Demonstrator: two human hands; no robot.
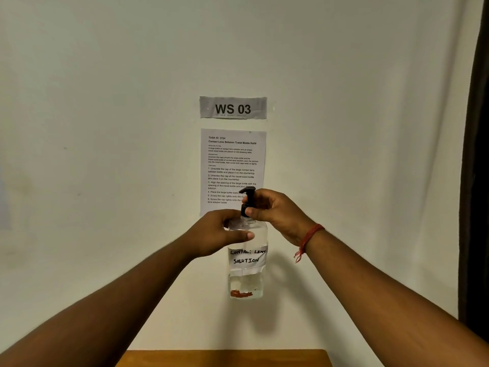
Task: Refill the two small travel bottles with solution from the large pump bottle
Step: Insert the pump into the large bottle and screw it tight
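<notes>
In front of the wall, above the wooden table edge (225, 357), I hold the pump bottle (247, 260) aloft: left hand (219, 234) wrapped round its shoulder to steady it, right hand (275, 210) pinching the black pump collar (247, 207), presumably to unscrew. Travel bottles not in view. Instruction sheet (232, 160) taped behind.

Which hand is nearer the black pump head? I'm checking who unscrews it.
Right. The right hand grips the pump head; the left hand holds the pump bottle just below it.
</notes>
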